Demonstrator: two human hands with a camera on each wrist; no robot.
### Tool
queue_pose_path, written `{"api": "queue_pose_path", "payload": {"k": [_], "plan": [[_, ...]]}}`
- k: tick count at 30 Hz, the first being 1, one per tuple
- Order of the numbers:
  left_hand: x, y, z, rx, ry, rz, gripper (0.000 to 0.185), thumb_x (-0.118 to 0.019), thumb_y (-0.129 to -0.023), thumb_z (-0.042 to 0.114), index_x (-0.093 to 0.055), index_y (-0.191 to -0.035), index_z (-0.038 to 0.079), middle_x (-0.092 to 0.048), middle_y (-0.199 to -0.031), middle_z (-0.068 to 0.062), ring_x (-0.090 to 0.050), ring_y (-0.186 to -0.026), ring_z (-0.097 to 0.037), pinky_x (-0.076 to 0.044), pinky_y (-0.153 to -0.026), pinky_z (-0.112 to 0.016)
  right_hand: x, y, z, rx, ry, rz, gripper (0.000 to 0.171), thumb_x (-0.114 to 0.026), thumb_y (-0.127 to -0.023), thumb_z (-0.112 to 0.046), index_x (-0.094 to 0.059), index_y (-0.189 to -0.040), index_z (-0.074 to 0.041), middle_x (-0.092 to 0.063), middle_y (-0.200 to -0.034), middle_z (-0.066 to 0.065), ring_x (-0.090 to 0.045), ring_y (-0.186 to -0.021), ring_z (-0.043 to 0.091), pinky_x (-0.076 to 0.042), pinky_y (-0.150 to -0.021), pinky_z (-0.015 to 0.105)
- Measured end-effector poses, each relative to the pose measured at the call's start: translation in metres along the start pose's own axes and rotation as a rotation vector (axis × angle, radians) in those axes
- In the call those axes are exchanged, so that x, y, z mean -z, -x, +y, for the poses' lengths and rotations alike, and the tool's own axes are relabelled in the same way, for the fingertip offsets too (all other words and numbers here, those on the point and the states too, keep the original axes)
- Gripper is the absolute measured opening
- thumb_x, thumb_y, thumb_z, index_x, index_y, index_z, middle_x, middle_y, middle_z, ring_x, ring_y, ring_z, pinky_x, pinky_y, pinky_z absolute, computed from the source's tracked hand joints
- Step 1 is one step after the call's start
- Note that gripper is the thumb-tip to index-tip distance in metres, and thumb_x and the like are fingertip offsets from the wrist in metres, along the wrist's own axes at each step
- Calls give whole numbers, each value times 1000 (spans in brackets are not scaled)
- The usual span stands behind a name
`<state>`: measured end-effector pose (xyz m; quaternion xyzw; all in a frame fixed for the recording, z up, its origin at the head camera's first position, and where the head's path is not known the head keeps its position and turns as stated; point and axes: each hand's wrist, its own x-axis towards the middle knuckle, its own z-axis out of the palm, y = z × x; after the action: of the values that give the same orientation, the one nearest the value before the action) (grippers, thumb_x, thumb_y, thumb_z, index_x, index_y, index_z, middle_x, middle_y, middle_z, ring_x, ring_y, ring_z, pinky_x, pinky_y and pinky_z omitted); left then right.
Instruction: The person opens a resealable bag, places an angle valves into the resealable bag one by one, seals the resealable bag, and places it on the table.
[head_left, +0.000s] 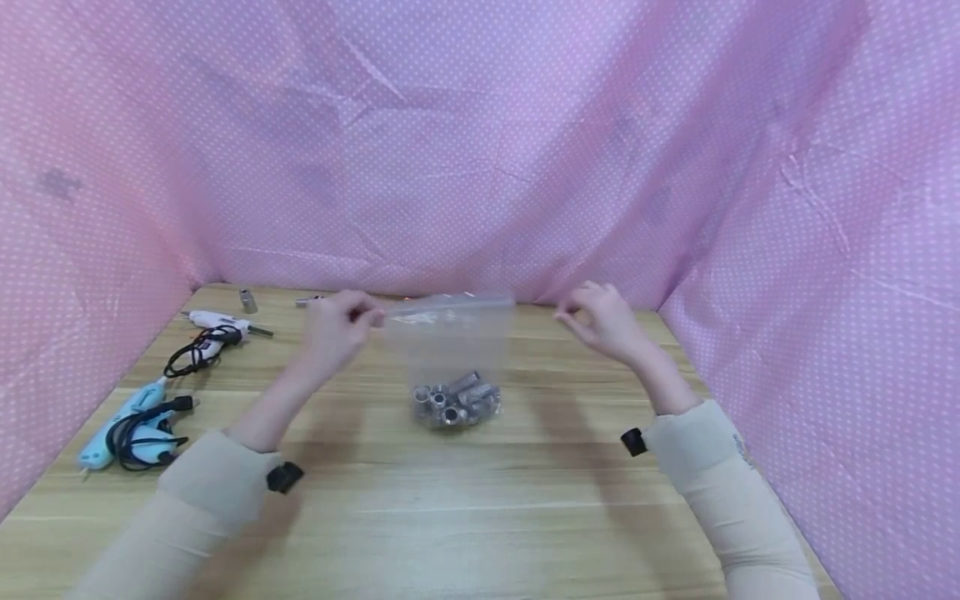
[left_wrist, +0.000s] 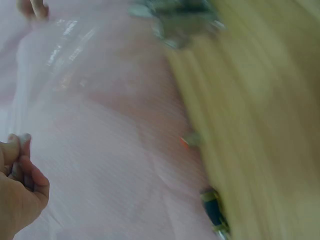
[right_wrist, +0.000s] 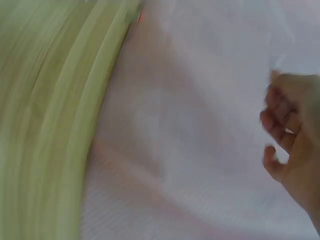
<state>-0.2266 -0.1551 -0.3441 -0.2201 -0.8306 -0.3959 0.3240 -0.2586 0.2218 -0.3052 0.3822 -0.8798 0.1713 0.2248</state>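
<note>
A clear zip bag (head_left: 457, 346) hangs upright above the wooden table, its top edge stretched sideways. Several short hollow metal cylinders (head_left: 453, 404), resembling sockets, lie heaped in its bottom. My left hand (head_left: 337, 325) pinches the bag's upper left corner between thumb and fingers; the left wrist view shows the same hand (left_wrist: 22, 190) at the plastic's edge. To the right, my right hand (head_left: 603, 325) is raised apart from the bag. Its fingers are loosely curled around nothing visible in the blurred right wrist view, where the hand (right_wrist: 295, 130) is at the right side.
Along the table's left side lie a blue glue gun (head_left: 131, 429) and a white glue gun (head_left: 213, 325), both with coiled black cords. A loose metal cylinder (head_left: 248, 301) stands at the back left. A dark-and-yellow handled tool (left_wrist: 214, 209) lies by the back edge. Pink dotted cloth (head_left: 480, 167) surrounds the table.
</note>
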Motion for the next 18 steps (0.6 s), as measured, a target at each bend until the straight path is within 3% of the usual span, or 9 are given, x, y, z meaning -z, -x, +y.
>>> {"api": "queue_pose_path", "payload": {"k": [4,8,11,15,18], "plan": [[10,4,-12,124,-33,-18,8,-68,-85,5,-69,-78,3,-67,-68,-8,-50,-54,-9,-37,-47,-16,5,18,16,-129,-68,75,4,-70,-81,-4,-66,-82,-4,-64,-78,6,-55,-70,19,-41,-68,33],[10,-2,-9,113,-31,-105,13,-65,-89,19,-71,-87,8,-65,-71,-6,-47,-59,-14,-36,-51,-22,3,21,16,-144,-107,99,6,-67,-86,-11,-67,-84,-5,-64,-81,6,-53,-75,16,-41,-69,33],[8,-3,-5,112,-20,-146,16,-66,-88,21,-73,-97,10,-65,-74,-4,-45,-59,-16,-35,-52,-25,0,23,12,-145,-120,136,5,-69,-84,-10,-66,-83,-6,-65,-81,4,-55,-78,13,-43,-67,27],[10,-3,-4,108,1,-167,31,-67,-88,17,-67,-117,8,-72,-94,-5,-56,-70,-17,-43,-61,-25,-3,24,7,-140,-129,167,6,-72,-81,-7,-67,-84,-7,-65,-82,3,-57,-79,14,-42,-64,22],[18,-1,-5,119,9,-165,39,-63,-90,18,-59,-127,8,-69,-108,-10,-62,-84,-22,-49,-71,-32,-2,25,4,-145,-131,172,12,-73,-80,-7,-68,-90,-6,-65,-83,3,-58,-80,16,-43,-69,24]]}}
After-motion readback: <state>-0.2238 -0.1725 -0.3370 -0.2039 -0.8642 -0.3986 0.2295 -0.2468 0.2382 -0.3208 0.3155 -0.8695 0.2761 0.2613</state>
